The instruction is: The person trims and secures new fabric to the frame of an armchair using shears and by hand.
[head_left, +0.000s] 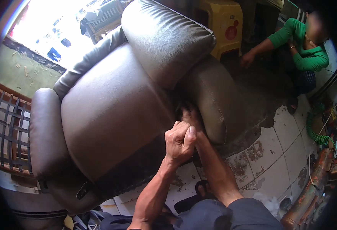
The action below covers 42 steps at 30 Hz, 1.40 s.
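Note:
A brown leather recliner armchair lies tilted in front of me, its seat, padded backrest and both armrests showing. My right hand reaches down into the dark gap between the seat and the right armrest. The fingers of that hand are mostly hidden there. Just nearer to me, my left hand is closed in a fist beside my right wrist, thumb on top. Whatever the fist holds, if anything, is hidden. A small dark lever shows low on the chair's left side.
At the far right crouches a person in a green top, one arm stretched toward the chair. A yellow plastic stool stands behind the chair. To the right are a rusty cylinder and a green coiled hose. A webbed frame leans at left.

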Tool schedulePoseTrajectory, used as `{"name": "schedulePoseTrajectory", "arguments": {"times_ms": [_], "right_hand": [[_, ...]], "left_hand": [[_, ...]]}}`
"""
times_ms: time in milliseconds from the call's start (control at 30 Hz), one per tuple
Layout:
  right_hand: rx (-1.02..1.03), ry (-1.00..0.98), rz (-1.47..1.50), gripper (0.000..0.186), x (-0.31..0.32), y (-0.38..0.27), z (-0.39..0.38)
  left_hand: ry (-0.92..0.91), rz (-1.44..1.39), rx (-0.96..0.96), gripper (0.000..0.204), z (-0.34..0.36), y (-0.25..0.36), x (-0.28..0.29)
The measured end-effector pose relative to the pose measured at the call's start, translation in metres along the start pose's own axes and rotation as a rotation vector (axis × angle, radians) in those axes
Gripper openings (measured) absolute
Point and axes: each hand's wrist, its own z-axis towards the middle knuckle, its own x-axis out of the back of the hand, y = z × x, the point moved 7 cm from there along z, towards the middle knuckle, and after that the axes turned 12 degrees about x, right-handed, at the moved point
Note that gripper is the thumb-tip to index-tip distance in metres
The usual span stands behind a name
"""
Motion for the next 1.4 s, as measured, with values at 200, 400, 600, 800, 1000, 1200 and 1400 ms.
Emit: {"name": "schedulePoseTrajectory", "arguments": {"times_ms": [200, 400, 600, 800, 1000, 1200, 1400], "right_hand": [[-0.023, -0.162, 0.179, 0.061, -0.022, 0.022, -0.008], [-0.482, -0.053, 0.456, 0.051, -0.034, 0.105, 0.02], [-0.263, 0.084, 0.604, 0.029, -0.015, 0.024, 0.003], [0.101, 0.099, 0.214, 0.055, -0.005, 0.003, -0.013], [-0.31, -0.131, 0.695, 0.043, -0.026, 0.055, 0.002], [0.181, -0.106, 0.971, 0.041, -0.013, 0.018, 0.003], [-0.084, 0.056, 0.66, 0.041, 0.002, -0.046, -0.005]], "left_hand": [[-0.005, 0.014, 0.005, 0.03, 0.003, 0.0, -0.005], [-0.033, -0.044, 0.02, 0.032, 0.01, 0.001, -0.022], [0.019, 0.004, 0.026, 0.034, 0.001, -0.001, -0.003], [-0.017, 0.005, 0.056, 0.036, -0.002, -0.004, 0.001], [-0.036, -0.017, 0.005, 0.035, 0.0, -0.007, -0.006], [-0.02, 0.194, -0.174, 0.033, 0.003, 0.003, 0.017], [-0.159, 1.201, -0.348, 0.056, 0.015, -0.049, 0.047]]}}
